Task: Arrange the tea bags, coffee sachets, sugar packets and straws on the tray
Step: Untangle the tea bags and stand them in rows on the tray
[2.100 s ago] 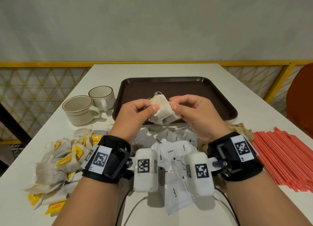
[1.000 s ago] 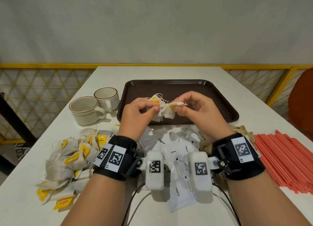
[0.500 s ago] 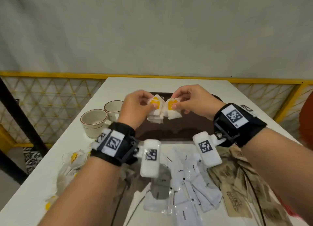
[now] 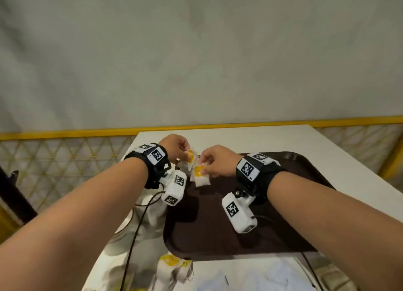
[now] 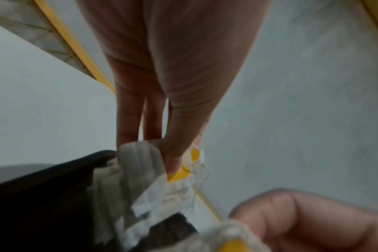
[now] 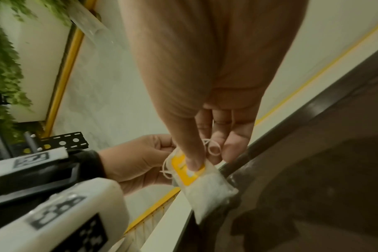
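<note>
Fingers of both hands pinch tea bags (image 4: pixel 199 174) hanging below, seemingly above the tray (image 4: pixel 218 236).

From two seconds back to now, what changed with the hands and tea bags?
Both hands carried the tea bags forward, from the tray's near edge to over its far left corner. The bunch split: the left hand holds several tea bags, and the right hand pinches one tea bag by its yellow tag. Unchanged: nothing lies on the tray.

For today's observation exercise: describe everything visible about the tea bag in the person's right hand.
The white paper tea bag with a yellow tag looks thin, crinkled and slightly translucent. It hangs down from the right hand, thumb pinching its tag against the fingers, with white string looped there. It is above the dark brown plastic tray, near its far left corner.
</note>
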`<state>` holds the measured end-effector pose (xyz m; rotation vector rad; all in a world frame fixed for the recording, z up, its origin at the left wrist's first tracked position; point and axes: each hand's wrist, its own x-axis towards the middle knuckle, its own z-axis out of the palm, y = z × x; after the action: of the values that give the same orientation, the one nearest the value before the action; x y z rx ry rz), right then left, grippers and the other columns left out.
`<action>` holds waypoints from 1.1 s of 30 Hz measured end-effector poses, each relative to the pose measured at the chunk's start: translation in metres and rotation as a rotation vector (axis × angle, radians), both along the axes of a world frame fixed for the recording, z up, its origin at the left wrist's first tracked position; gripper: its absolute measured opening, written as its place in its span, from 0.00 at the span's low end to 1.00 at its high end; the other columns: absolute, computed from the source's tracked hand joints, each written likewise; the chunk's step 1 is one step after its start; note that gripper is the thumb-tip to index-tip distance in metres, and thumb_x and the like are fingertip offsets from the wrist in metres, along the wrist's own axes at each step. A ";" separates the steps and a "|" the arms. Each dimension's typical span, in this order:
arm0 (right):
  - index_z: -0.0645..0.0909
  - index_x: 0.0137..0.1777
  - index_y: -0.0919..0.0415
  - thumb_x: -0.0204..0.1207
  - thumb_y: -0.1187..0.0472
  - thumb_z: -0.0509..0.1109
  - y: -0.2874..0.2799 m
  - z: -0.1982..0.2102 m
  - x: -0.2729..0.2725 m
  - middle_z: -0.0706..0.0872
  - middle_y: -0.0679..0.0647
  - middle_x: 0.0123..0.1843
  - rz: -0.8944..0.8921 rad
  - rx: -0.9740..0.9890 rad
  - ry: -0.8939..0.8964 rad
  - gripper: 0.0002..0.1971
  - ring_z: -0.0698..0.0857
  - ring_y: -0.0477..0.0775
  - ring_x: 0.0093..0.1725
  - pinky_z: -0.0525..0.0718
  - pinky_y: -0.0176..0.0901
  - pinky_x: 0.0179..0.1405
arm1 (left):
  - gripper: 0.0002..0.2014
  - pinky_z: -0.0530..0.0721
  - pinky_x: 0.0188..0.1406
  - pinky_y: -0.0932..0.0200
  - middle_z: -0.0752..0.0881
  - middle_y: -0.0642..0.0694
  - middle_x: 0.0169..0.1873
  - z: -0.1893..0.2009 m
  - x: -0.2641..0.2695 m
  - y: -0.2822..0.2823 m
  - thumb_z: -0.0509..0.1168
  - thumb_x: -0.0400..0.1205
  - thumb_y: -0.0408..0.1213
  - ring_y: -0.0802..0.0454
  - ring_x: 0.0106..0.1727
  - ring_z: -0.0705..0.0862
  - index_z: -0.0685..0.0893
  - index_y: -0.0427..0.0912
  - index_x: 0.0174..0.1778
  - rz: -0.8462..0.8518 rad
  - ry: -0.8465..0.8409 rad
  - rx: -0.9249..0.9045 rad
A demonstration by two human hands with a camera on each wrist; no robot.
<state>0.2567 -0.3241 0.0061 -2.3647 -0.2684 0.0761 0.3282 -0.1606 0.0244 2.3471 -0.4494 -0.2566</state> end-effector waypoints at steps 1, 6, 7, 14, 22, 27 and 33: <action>0.85 0.50 0.65 0.73 0.70 0.76 0.003 -0.003 0.007 0.82 0.50 0.32 0.010 0.018 0.019 0.07 0.81 0.49 0.27 0.85 0.43 0.34 | 0.12 0.88 0.47 0.40 0.83 0.44 0.31 -0.002 0.006 -0.003 0.74 0.72 0.22 0.44 0.35 0.84 0.80 0.41 0.34 -0.026 0.010 0.025; 0.84 0.51 0.68 0.72 0.72 0.74 0.015 -0.018 0.032 0.83 0.54 0.33 -0.002 0.085 0.048 0.08 0.85 0.56 0.35 0.89 0.51 0.44 | 0.10 0.87 0.50 0.41 0.84 0.43 0.32 -0.009 0.034 -0.009 0.71 0.74 0.22 0.46 0.31 0.83 0.80 0.40 0.37 -0.086 0.051 0.100; 0.84 0.50 0.68 0.72 0.73 0.74 0.015 -0.021 0.036 0.83 0.55 0.34 -0.007 0.098 0.048 0.08 0.85 0.57 0.36 0.89 0.53 0.46 | 0.10 0.87 0.50 0.41 0.83 0.43 0.32 -0.010 0.037 -0.009 0.71 0.74 0.21 0.46 0.32 0.84 0.81 0.40 0.37 -0.091 0.057 0.103; 0.83 0.47 0.64 0.75 0.74 0.72 0.003 -0.032 0.045 0.85 0.58 0.38 -0.063 0.337 0.060 0.06 0.86 0.55 0.38 0.90 0.42 0.41 | 0.10 0.89 0.41 0.55 0.84 0.42 0.38 -0.011 0.047 0.003 0.71 0.75 0.21 0.45 0.36 0.86 0.82 0.37 0.47 -0.071 0.158 0.105; 0.84 0.62 0.62 0.78 0.69 0.68 -0.023 -0.039 0.062 0.85 0.57 0.64 -0.235 -0.198 -0.070 0.14 0.83 0.56 0.61 0.74 0.36 0.59 | 0.10 0.88 0.52 0.44 0.88 0.31 0.49 -0.012 0.044 -0.005 0.70 0.78 0.24 0.42 0.42 0.87 0.84 0.35 0.54 -0.030 0.154 0.175; 0.76 0.74 0.60 0.80 0.70 0.63 -0.004 -0.035 0.076 0.76 0.56 0.75 -0.197 -0.270 -0.035 0.22 0.75 0.56 0.73 0.69 0.39 0.70 | 0.19 0.88 0.53 0.42 0.90 0.36 0.48 -0.004 0.046 -0.006 0.79 0.70 0.30 0.40 0.50 0.90 0.83 0.43 0.55 -0.005 0.170 0.303; 0.79 0.71 0.61 0.82 0.72 0.60 0.005 -0.032 0.095 0.81 0.57 0.72 -0.138 -0.404 0.022 0.20 0.79 0.57 0.70 0.74 0.42 0.67 | 0.22 0.88 0.51 0.41 0.89 0.34 0.49 -0.002 0.050 -0.009 0.78 0.70 0.28 0.39 0.47 0.90 0.81 0.42 0.58 -0.027 0.164 0.350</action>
<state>0.3521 -0.3190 -0.0259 -2.7746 -0.0817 0.0981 0.3786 -0.1696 0.0219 2.6321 -0.3803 -0.5763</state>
